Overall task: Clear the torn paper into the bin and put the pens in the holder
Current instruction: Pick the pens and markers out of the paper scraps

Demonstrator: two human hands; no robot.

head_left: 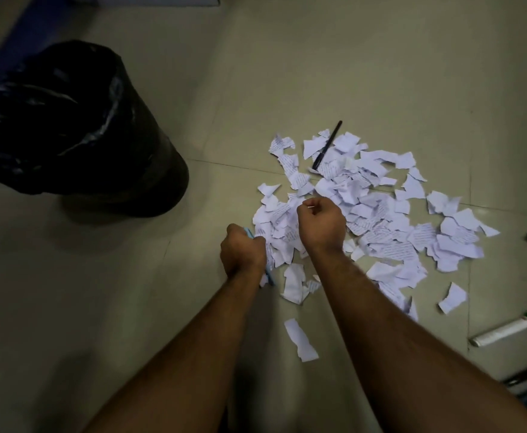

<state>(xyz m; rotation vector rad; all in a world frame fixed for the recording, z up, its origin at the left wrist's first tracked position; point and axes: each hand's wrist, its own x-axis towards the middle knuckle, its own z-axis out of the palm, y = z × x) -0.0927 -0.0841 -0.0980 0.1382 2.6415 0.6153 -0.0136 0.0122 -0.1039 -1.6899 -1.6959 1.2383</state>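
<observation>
I see my left hand (242, 249) curled round a light blue pen (268, 274) beside the torn paper (377, 214). My right hand (320, 225) is closed, seemingly empty. Black pen (327, 145) next; bin (77, 126) waits left, holder unseen.

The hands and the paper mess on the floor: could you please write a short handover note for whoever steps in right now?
Left hand: grips a light blue pen at the pile's near edge.
Right hand: fingers curled above the pile; contents cannot be made out.
Torn paper: still spread over the floor.
Black pen: lies on the pile's far side.
Bin: lined, to the left.
Done: no clearing visible.
Left: bin the paper; no pen holder in view.
</observation>
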